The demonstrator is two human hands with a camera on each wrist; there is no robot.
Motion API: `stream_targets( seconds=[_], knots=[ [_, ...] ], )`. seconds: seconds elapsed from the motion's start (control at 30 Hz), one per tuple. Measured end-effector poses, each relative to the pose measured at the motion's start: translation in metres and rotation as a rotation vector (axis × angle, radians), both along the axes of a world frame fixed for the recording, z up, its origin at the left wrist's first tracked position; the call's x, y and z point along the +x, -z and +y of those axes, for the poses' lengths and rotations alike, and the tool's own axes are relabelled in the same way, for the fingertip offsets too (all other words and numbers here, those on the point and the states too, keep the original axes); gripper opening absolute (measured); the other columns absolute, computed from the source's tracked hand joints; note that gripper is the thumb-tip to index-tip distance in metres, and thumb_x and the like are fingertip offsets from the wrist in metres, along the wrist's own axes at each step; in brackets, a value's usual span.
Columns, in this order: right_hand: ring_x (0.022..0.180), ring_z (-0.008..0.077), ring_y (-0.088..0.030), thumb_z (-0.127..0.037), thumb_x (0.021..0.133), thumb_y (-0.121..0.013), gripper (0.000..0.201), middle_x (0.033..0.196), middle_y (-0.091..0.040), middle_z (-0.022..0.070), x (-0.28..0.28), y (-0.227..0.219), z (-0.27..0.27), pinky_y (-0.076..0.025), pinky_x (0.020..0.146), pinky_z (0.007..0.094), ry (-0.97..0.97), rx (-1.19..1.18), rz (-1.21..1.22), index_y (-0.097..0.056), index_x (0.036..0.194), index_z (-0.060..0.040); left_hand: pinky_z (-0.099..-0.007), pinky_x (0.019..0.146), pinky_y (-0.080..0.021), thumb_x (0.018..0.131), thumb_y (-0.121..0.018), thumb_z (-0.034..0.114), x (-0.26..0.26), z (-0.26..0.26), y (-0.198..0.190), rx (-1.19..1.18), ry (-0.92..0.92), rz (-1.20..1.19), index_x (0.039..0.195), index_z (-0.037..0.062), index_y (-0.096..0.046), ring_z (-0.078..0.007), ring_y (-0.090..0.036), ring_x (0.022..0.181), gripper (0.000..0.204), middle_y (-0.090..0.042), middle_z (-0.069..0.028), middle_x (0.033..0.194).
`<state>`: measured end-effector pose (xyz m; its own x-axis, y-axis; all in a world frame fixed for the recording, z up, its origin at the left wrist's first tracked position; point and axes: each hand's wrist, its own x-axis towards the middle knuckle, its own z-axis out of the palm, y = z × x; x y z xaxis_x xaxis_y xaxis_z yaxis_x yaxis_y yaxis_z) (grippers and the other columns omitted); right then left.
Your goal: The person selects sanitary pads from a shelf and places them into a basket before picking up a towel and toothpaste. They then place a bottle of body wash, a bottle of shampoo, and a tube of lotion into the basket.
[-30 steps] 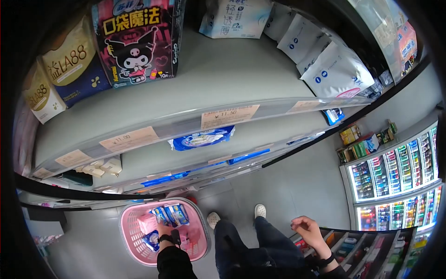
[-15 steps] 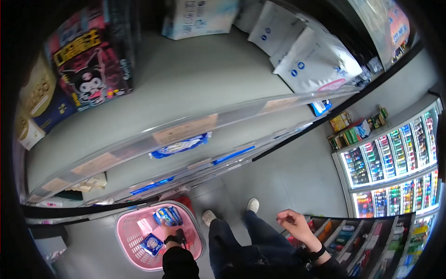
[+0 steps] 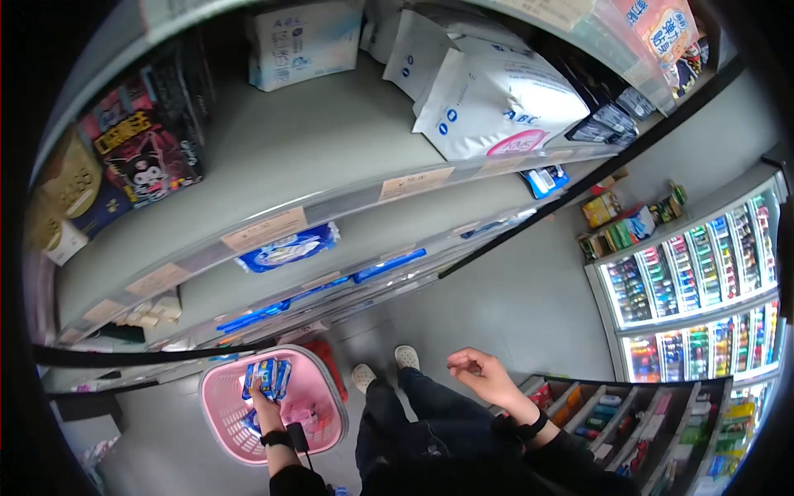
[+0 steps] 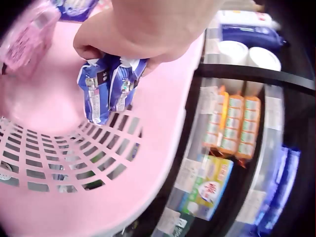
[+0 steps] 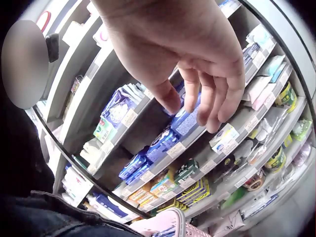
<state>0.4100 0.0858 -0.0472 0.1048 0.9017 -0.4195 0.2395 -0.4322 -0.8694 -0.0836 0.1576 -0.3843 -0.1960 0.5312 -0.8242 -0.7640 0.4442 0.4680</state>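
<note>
My left hand (image 3: 266, 407) reaches down into a pink slatted basket (image 3: 209, 405) on the floor. Its curled fingers grip two blue packs (image 4: 96, 96) side by side, which hang below the hand over the basket's inside in the left wrist view. Also in the basket are a pink pack (image 4: 32, 42) and another blue pack (image 4: 74, 10), partly cut off by the frame. My right hand (image 3: 488, 380) hovers in front of my legs with loosely bent fingers and nothing in it. Shelves of packaged goods lie behind that hand (image 5: 182, 59) in the right wrist view.
Close ahead stands a shelf unit with white ABC packs (image 3: 509, 107), a Kuromi box (image 3: 149, 161) and a lone blue pack (image 3: 289, 246) one level lower. Lit drink coolers (image 3: 695, 281) stand at right. A low product rack (image 3: 620, 422) is beside my right arm.
My head view has turned, so the shelf goods slide left. My left hand has moved left within the basket with the blue packs. The right hand stays empty in front of me.
</note>
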Motion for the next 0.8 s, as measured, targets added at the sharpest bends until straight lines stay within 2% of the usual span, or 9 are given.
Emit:
stream_targets(
  seconds=[0.13, 0.2, 0.23, 0.33, 0.4, 0.6, 0.63, 0.7, 0.8],
  knots=[
    [0.092, 0.0102, -0.064, -0.002, 0.089, -0.06, 0.022, 0.099, -0.068, 0.0043, -0.008, 0.001, 0.022, -0.049, 0.084, 0.0255, -0.109, 0.036, 0.039, -0.062, 0.111, -0.0012, -0.0349, 0.079, -0.054, 0.077, -0.07, 0.017, 0.026, -0.02, -0.141, -0.039, 0.083, 0.067, 0.117, 0.0077, -0.061, -0.0226, -0.066, 0.094, 0.042, -0.067, -0.006, 0.109],
    [0.091, 0.0154, -0.066, -0.012, 0.088, -0.067, 0.028, 0.099, -0.069, 0.0076, -0.014, -0.001, 0.033, -0.052, 0.081, 0.0288, -0.185, 0.111, 0.023, -0.061, 0.114, -0.0022, -0.039, 0.083, -0.055, 0.079, -0.07, 0.017, 0.035, -0.036, -0.166, 0.164, 0.187, 0.034, 0.124, 0.004, -0.055, -0.0253, -0.066, 0.098, 0.048, -0.066, -0.0102, 0.111],
    [0.091, 0.0154, -0.066, -0.012, 0.088, -0.067, 0.028, 0.099, -0.069, 0.0076, -0.017, -0.003, 0.039, -0.052, 0.081, 0.0288, -0.214, 0.119, 0.038, -0.061, 0.114, -0.0022, -0.0411, 0.089, -0.053, 0.081, -0.067, 0.012, 0.052, -0.039, -0.203, 0.208, 0.254, 0.036, 0.126, -0.0008, -0.053, -0.0263, -0.065, 0.103, 0.048, -0.065, -0.0135, 0.115],
    [0.096, 0.0179, -0.065, -0.017, 0.088, -0.07, 0.042, 0.11, -0.065, 0.0113, -0.026, -0.02, 0.058, -0.052, 0.082, 0.0304, -0.363, 0.173, 0.065, -0.055, 0.125, -0.0048, -0.0376, 0.093, -0.052, 0.083, -0.066, 0.01, 0.102, -0.039, -0.27, 0.337, 0.389, 0.1, 0.131, -0.0009, -0.048, -0.0256, -0.064, 0.105, 0.052, -0.063, -0.0135, 0.119],
    [0.1, 0.0213, -0.064, -0.02, 0.087, -0.072, 0.065, 0.127, -0.055, 0.0182, -0.031, -0.04, 0.066, -0.053, 0.083, 0.0332, -0.44, 0.152, 0.137, -0.036, 0.141, -0.0098, -0.0324, 0.087, -0.052, 0.084, -0.068, 0.013, 0.14, -0.034, -0.315, 0.356, 0.411, 0.087, 0.126, -0.0023, -0.052, -0.0216, -0.065, 0.099, 0.048, -0.065, -0.0125, 0.114],
    [0.123, 0.0238, -0.047, -0.019, 0.087, -0.073, 0.088, 0.137, -0.04, 0.0175, -0.012, -0.057, 0.073, -0.044, 0.099, 0.0372, -0.528, 0.211, 0.366, -0.012, 0.149, -0.0085, -0.0312, 0.079, -0.054, 0.095, -0.056, 0.026, 0.215, -0.015, -0.367, 0.602, 0.699, -0.089, 0.127, -0.0021, -0.05, -0.0177, -0.064, 0.099, 0.043, -0.063, -0.0128, 0.115],
    [0.13, 0.0228, -0.039, -0.014, 0.086, -0.073, 0.087, 0.137, -0.039, 0.0146, -0.008, -0.071, 0.072, -0.037, 0.105, 0.0376, -0.467, 0.132, 0.416, -0.014, 0.148, -0.006, -0.0303, 0.081, -0.053, 0.094, -0.058, 0.023, 0.223, -0.014, -0.371, 0.547, 0.778, -0.002, 0.128, -0.0012, -0.05, -0.0158, -0.064, 0.098, 0.042, -0.064, -0.0106, 0.112],
    [0.129, 0.023, -0.039, -0.011, 0.085, -0.073, 0.087, 0.137, -0.038, 0.0149, 0.008, -0.072, 0.07, -0.037, 0.105, 0.0378, -0.427, 0.156, 0.422, -0.014, 0.149, -0.007, -0.0294, 0.083, -0.052, 0.094, -0.059, 0.02, 0.239, -0.008, -0.383, 0.498, 0.864, 0.087, 0.129, -0.0003, -0.049, -0.0139, -0.063, 0.098, 0.041, -0.064, -0.0084, 0.11],
    [0.129, 0.0234, -0.041, -0.007, 0.084, -0.071, 0.084, 0.137, -0.039, 0.0143, 0.021, -0.076, 0.062, -0.037, 0.105, 0.0381, -0.325, 0.227, 0.438, -0.016, 0.148, -0.0091, -0.0283, 0.089, -0.048, 0.09, -0.064, 0.007, 0.262, -0.001, -0.398, 0.693, 0.921, 0.194, 0.138, 0.0029, -0.039, -0.0132, -0.06, 0.103, 0.054, -0.061, -0.0064, 0.114]
  ],
)
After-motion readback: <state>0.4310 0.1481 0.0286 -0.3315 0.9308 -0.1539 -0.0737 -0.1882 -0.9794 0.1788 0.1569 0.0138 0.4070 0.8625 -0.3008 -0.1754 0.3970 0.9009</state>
